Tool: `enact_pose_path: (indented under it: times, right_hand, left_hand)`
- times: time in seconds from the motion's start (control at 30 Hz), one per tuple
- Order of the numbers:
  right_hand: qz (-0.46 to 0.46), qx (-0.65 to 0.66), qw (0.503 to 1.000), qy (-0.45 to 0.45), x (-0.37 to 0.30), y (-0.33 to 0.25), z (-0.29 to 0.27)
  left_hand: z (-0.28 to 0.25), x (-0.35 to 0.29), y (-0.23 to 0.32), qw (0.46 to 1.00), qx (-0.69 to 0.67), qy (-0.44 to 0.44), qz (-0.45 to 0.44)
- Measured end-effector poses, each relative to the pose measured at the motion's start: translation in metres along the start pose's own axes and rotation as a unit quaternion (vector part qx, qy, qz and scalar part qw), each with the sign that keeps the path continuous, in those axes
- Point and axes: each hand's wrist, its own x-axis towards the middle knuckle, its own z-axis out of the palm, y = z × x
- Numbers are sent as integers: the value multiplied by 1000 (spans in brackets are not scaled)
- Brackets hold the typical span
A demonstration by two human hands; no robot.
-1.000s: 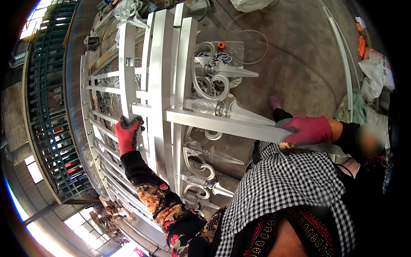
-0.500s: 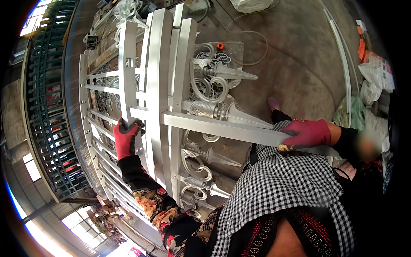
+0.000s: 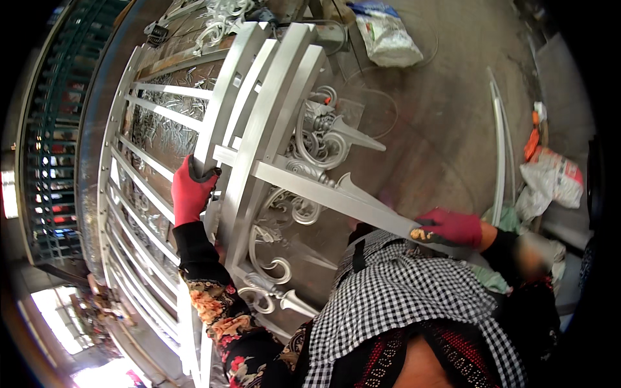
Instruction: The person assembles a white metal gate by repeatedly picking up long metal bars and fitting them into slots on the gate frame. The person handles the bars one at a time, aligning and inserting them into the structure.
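My right hand (image 3: 449,227), in a red work glove, is closed around the near end of a silver square metal bar (image 3: 330,195). The bar's other end runs through the long rails of a silver metal fence panel (image 3: 152,178). My left hand (image 3: 194,192), gloved in red with dark fingers, grips a wide silver rail (image 3: 226,103) of that panel, beside the bar's far end. Between the rails and my body, silver scrolls (image 3: 333,152) and spear-shaped finials (image 3: 359,136) stick out from the panel. My left fingertips are partly hidden by the rail.
Loose small metal pieces (image 3: 168,126) lie on the table under the panel. A white sack (image 3: 388,39) stands on the floor at the far side. Long metal strips (image 3: 498,155) and white bags (image 3: 550,181) are on the right. Dark green railings (image 3: 55,155) stand at left.
The view has shifted, and the rails now lean more to the right at the far end. Both hands keep their hold; the bar slopes down more steeply toward my right hand.
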Motion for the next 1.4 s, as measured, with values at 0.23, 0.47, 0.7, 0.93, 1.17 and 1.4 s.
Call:
enact_pose_path:
  times: [0.23, 0.47, 0.7, 0.93, 1.17, 1.4]
  right_hand:
    - [-10, -138, 986, 94, -1, 6, 25]
    - [-92, -243, 961, 90, 1, 0, 31]
    - [123, -119, 976, 134, 0, -26, 7]
    - [-190, -355, 909, 109, -8, 28, 0]
    - [-151, -315, 932, 92, 20, -5, 11]
    - [122, -52, 990, 38, 16, -31, 16]
  left_hand:
    - [9, -7, 10, 998, 56, 28, 2]
    - [19, -3, -5, 996, 83, 7, -20]
    - [17, -10, -3, 999, 53, -2, 12]
    - [28, -8, -14, 997, 42, 25, 52]
    - [13, 4, -20, 998, 41, 37, 42]
    - [9, -7, -19, 998, 24, 28, 45]
